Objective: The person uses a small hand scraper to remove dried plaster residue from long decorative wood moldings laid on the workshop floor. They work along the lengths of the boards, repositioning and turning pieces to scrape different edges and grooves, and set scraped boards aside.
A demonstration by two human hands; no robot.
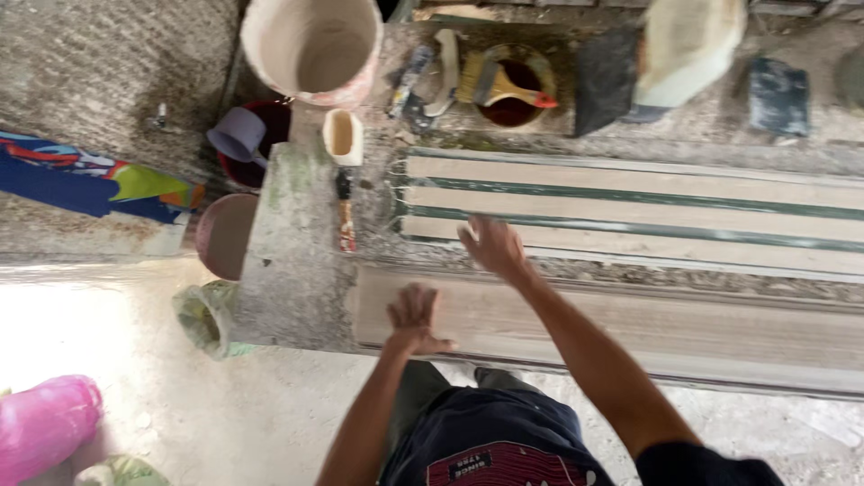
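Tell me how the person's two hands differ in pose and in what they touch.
The left hand lies near the body, palm down, on the wide pale smooth slab. The right hand reaches farther out, fingers spread, over the ridged green-striped moulding; contact there is unclear. Both are bare and hold nothing.

1. The right hand [492, 245] is motion-blurred; its fingers cannot be told apart, nor whether it touches the striped boards [630, 209].
2. The large pale bucket [312, 42] is cut off by the top edge.
3. The long pale slab [630, 328] runs out past the right edge.
4. The pink bag [43, 421] is cut by the left edge.
5. The left hand [416, 317] hides its own fingertips against the slab.
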